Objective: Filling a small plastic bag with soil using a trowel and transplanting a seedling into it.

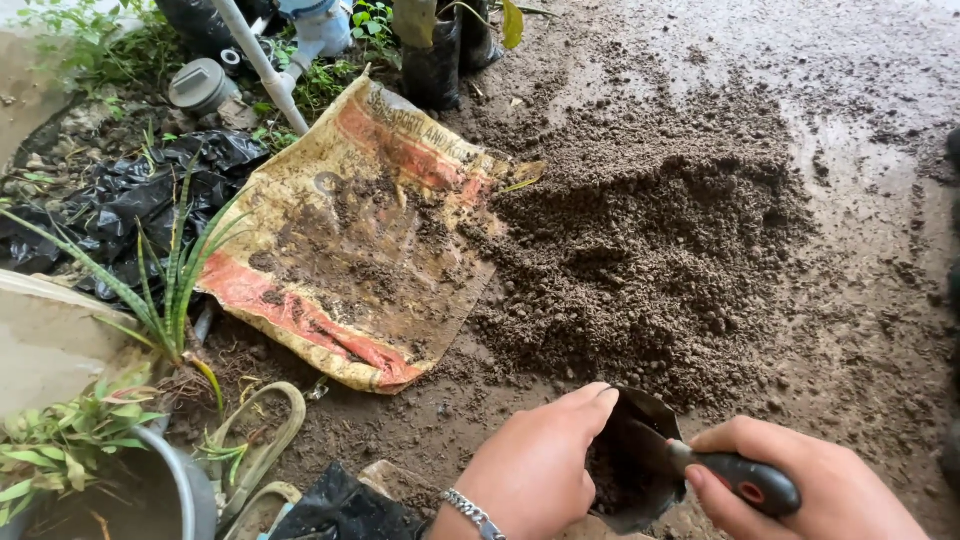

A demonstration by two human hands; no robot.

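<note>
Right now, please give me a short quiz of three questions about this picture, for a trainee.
1. True or false: the right hand holds a trowel by its black handle.
2. What does the left hand grip? A) a white pipe B) the rim of a small black bag C) the yellow sack
3. Fill in: the soil heap lies partly on the edge of a flattened yellow and red ____.

Key
1. True; the blade points into the bag.
2. B; soil shows inside the bag.
3. sack; it lies left of the heap, with a spiky green plant at its left side.
</note>
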